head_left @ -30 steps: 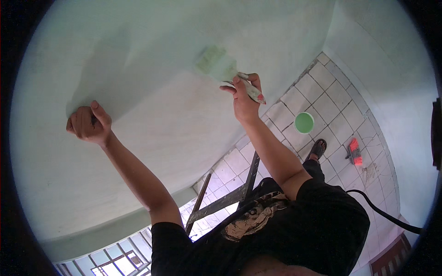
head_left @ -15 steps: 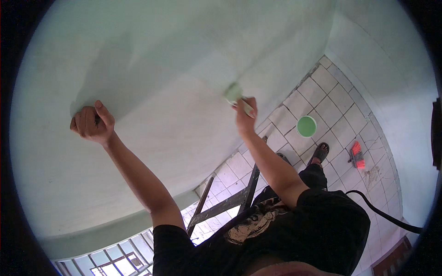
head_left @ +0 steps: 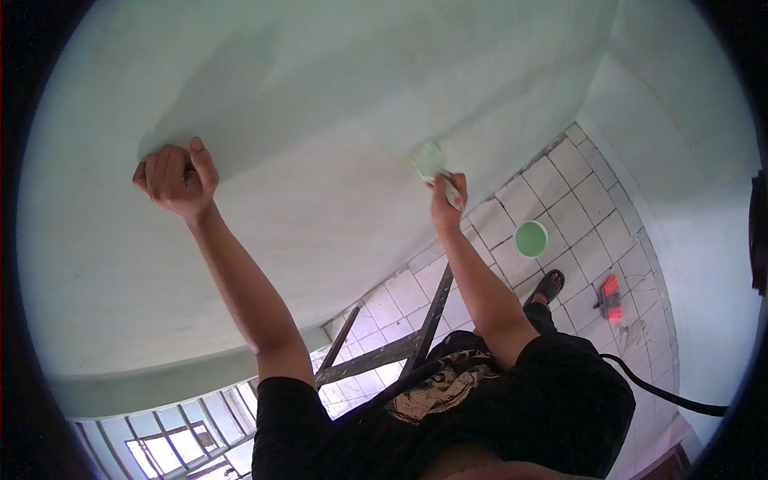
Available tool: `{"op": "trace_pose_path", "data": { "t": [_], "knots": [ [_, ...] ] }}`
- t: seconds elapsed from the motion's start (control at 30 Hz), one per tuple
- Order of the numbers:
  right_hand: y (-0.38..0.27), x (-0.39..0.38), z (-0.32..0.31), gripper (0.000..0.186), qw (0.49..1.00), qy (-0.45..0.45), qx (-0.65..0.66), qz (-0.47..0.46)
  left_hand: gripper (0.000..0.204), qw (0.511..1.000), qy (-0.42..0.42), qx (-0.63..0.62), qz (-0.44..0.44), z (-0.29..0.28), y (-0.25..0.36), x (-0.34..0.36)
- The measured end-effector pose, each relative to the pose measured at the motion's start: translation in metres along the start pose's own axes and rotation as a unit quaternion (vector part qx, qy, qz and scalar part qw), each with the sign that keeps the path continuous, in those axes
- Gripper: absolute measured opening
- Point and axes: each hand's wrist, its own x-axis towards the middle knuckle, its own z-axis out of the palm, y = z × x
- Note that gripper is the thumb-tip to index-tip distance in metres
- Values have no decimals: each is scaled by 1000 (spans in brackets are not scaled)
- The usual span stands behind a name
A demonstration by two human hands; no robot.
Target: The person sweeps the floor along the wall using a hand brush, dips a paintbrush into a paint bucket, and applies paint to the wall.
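Observation:
My right hand [head_left: 449, 204] is closed around the handle of a wide paintbrush [head_left: 430, 162]. Pale green paint coats the bristles, which meet the whitish-green wall [head_left: 304, 200] or lie very close to it. Further left, my left hand [head_left: 178, 178] is curled into a fist by the same wall, thumb raised, and its shadow falls above it. Nothing shows in that fist, only a dark gap beside the thumb. Below on the floor stands a round bucket [head_left: 531, 239] of green paint.
A paint-spotted wooden ladder [head_left: 376, 359] leans below my arms. On the white floor tiles [head_left: 572, 170] lies a red-and-grey brush head [head_left: 611, 298], near my sandalled foot [head_left: 549, 286]. A barred window [head_left: 176, 440] is at lower left. Another wall [head_left: 680, 176] rises on the right.
The brush and my right hand have moved a little to the right. My left fist sits slightly higher and further right in the picture, while the whole view has shifted somewhat.

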Motion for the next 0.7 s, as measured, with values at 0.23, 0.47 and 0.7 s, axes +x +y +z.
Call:
{"op": "trace_pose_path", "data": {
  "t": [0.23,0.47,0.7],
  "knots": [
    [-48,3,44,13,995,18,79,54,47,1000,-19,-2,-22,-3,-1,0],
    [-223,-3,161,22,953,-106,282,-40,48,999,-12,-12,-34,-4,-2,-3],
    [-113,10,77,17,992,-83,62,-71,48,1000,-7,-15,-10,-3,-4,-2]
  ]
}}
